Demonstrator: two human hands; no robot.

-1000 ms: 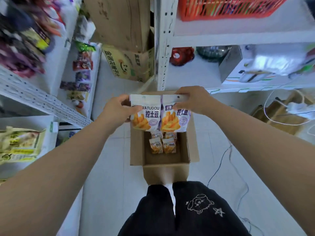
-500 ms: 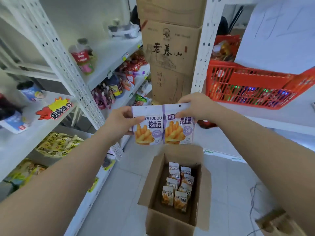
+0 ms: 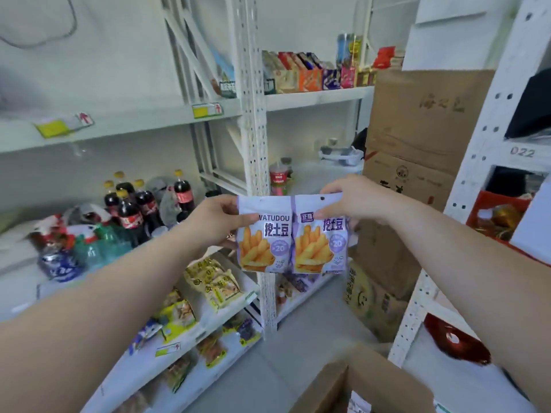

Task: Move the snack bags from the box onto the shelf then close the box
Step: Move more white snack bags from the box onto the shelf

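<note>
The two purple potato-stick snack bags point(image 3: 264, 242) hang side by side in the air, their inner edges slightly overlapping. They are in front of the white shelving upright point(image 3: 253, 129) and well above the open cardboard box point(image 3: 335, 380) at the bottom edge of the view. The left hand point(image 3: 219, 222) pinches the left bag near its top corner, thumb on the printed face. The right hand point(image 3: 353, 201) grips the top of the right bag, fingers curled over the seal. This looks like the carry to the shelf, with neither bag set down yet. It probably goes best if the grip stays on the flat sealed tops, since the puffed bodies likely crush. Each bag should stand upright and face out, and one hand should let go at a time. Which tier is meant cannot be told. The white board point(image 3: 316, 177) right of the upright shows bare space, while cola bottles point(image 3: 140, 204) crowd the left tier and yellow snack packs point(image 3: 214, 281) fill the one below. The room is a narrow stock aisle with a grey floor point(image 3: 298, 332), stacked brown cartons point(image 3: 417, 138) at its end and a second white rack point(image 3: 489, 138) on the right.
</note>
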